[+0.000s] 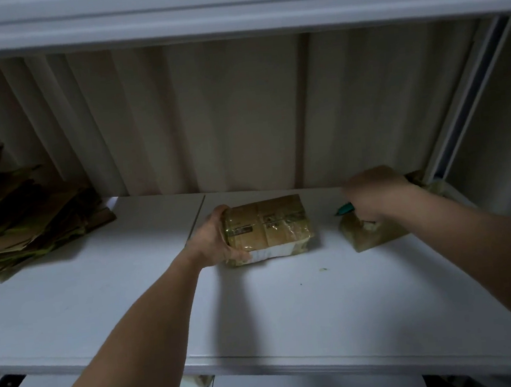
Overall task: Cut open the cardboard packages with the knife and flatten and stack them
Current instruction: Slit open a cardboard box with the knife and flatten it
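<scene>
Now steadying the taped package (267, 228) mid-shelf (102, 301) with left hand (213, 239) gripping its left end; right hand (373, 194) clutching the green knife (345, 208), readying a cut; flattened cardboard (25, 215) piling far left.

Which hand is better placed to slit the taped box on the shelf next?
Right. The right hand holds the green knife, tip toward the taped box; the left hand grips that box's left end, steadying it.

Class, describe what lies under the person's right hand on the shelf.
A smaller taped package lies under the right hand, which grips a teal-handled knife. The blade is hidden.
</scene>
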